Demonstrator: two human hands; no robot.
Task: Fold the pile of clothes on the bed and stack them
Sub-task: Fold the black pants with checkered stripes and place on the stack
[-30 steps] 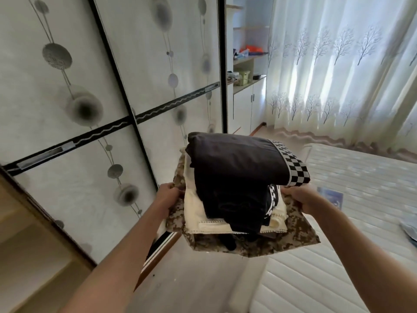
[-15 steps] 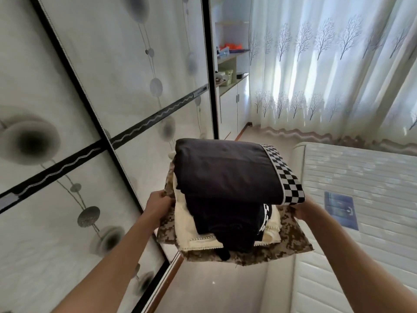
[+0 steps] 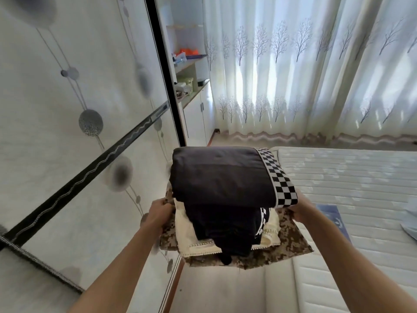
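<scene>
I carry a stack of folded clothes in front of me, over the floor between wardrobe and bed. On top lies a black garment with a checkered band; under it sit another dark piece, a cream garment and a camouflage garment at the bottom. My left hand grips the stack's left edge. My right hand holds its right edge, its fingers hidden under the cloth.
Sliding wardrobe doors fill the left. A bare quilted mattress lies on the right, with a blue label and pale cloth at its far right edge. Shelves and a cabinet stand beyond; curtains cover the back.
My view has turned right along the wardrobe, so the doors slide left and more of the mattress shows. The stack stays held between both hands.
</scene>
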